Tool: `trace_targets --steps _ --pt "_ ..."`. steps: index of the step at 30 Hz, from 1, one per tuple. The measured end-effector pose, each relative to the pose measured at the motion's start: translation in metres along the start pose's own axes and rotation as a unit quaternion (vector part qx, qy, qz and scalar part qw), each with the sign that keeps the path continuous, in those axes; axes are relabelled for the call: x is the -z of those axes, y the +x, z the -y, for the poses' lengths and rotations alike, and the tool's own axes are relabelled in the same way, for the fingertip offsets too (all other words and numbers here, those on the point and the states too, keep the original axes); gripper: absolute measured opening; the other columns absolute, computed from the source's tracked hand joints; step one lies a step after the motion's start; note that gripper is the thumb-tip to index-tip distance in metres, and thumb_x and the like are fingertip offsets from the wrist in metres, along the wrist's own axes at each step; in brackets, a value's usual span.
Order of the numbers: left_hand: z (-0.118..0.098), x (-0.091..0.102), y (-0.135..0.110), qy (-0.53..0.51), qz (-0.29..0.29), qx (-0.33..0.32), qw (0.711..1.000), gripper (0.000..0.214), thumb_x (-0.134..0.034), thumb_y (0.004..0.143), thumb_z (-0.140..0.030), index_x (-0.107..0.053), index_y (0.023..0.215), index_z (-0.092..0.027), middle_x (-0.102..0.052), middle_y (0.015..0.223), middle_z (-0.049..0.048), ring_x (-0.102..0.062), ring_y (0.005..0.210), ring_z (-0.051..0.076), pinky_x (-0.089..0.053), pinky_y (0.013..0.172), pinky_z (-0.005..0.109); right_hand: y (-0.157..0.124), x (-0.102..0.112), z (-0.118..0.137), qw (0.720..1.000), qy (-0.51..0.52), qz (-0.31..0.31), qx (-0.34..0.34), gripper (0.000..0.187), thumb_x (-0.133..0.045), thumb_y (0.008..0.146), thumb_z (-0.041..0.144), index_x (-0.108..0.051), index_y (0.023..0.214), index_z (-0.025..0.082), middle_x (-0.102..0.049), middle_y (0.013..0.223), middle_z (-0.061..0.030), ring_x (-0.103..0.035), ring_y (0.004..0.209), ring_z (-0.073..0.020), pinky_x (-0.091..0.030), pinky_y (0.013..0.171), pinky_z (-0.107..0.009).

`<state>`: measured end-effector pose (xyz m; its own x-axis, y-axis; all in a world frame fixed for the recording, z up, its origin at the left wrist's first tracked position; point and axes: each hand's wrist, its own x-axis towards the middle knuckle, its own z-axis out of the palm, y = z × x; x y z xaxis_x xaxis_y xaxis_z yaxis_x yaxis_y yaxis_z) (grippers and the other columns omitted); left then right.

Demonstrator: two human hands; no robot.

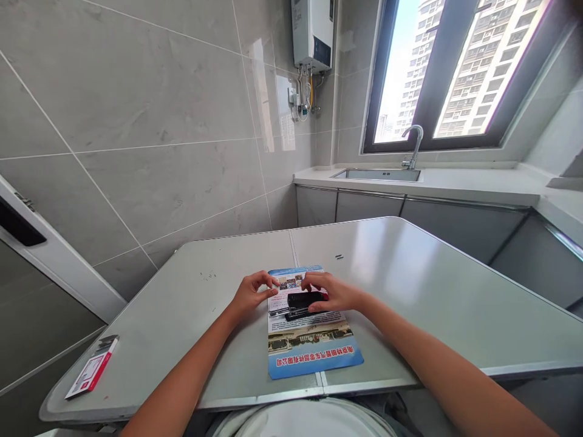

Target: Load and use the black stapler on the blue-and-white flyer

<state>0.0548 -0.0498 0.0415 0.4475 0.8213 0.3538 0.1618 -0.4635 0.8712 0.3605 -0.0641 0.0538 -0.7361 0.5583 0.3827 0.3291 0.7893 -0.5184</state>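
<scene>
A black stapler [298, 300] lies on a printed leaflet [314, 362], its metal staple channel [276, 313] sticking out to the left. The top and base of the stapler stand apart at that end. My right hand [331, 294] grips the stapler's right end from above, thumb in front and fingers behind. My left hand [253, 292] hovers just left of the stapler, over the leaflet's edge. Its thumb and forefinger are bent toward each other with a gap between them, and I see nothing in them.
Two short staple strips [339, 257] lie behind the leaflet. Several loose staples [208, 277] are scattered on the table [237, 364] at left. A red and white package [92, 368] rests near the left edge. Beyond are a sink [378, 175] and faucet [414, 145].
</scene>
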Motion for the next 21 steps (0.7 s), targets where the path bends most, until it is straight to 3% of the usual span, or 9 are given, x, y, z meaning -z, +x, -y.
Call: trace_targets --steps 2,5,10,13,21 --pt "0.002 0.0 0.0 0.0 0.004 0.001 1.0 0.033 -0.084 0.082 -0.039 -0.059 0.076 -0.019 -0.076 0.099 0.0072 -0.069 0.1 0.022 -0.052 0.093 0.037 0.001 -0.006 0.004 0.999 -0.032 0.025 0.013 0.048 -0.074 0.089 0.054 -0.063 0.122 0.021 -0.068 0.105 -0.0063 -0.06 0.09 -0.02 -0.046 0.08 -0.03" --pt "0.002 -0.001 0.0 0.003 0.002 0.004 1.0 0.035 -0.085 0.081 -0.039 -0.058 0.072 -0.018 -0.076 0.098 0.007 -0.07 0.1 0.022 -0.053 0.093 0.037 0.002 -0.016 0.005 0.998 -0.05 0.033 0.006 0.037 -0.071 0.092 0.041 -0.064 0.121 0.02 -0.07 0.104 -0.0069 -0.063 0.09 -0.0209 -0.047 0.08 -0.031" --pt "0.001 -0.001 0.0 -0.002 -0.013 0.012 1.0 0.032 -0.09 0.076 -0.038 -0.067 0.088 -0.02 -0.076 0.094 0.0048 -0.072 0.097 0.023 -0.055 0.093 0.038 0.002 -0.024 0.003 0.998 -0.056 -0.035 -0.015 0.026 -0.071 0.091 0.03 -0.064 0.114 0.02 -0.071 0.099 -0.0069 -0.064 0.088 -0.0216 -0.047 0.079 -0.031" --pt "0.002 -0.002 0.0 0.003 -0.004 0.01 1.0 0.031 -0.089 0.077 -0.038 -0.068 0.088 -0.02 -0.076 0.094 0.0051 -0.072 0.098 0.023 -0.055 0.094 0.038 0.004 -0.023 0.002 0.992 -0.082 -0.086 -0.038 0.026 -0.07 0.09 0.029 -0.064 0.113 0.019 -0.071 0.102 -0.0088 -0.065 0.091 -0.0235 -0.047 0.08 -0.033" --pt "0.005 -0.005 0.001 0.044 -0.004 0.013 0.999 0.031 -0.086 0.079 -0.044 -0.067 0.085 -0.019 -0.077 0.094 0.0061 -0.072 0.095 0.023 -0.055 0.092 0.038 0.005 -0.024 0.006 0.989 -0.107 -0.097 -0.028 0.019 -0.068 0.091 0.031 -0.063 0.107 0.021 -0.072 0.099 -0.0089 -0.064 0.087 -0.0231 -0.044 0.076 -0.032"
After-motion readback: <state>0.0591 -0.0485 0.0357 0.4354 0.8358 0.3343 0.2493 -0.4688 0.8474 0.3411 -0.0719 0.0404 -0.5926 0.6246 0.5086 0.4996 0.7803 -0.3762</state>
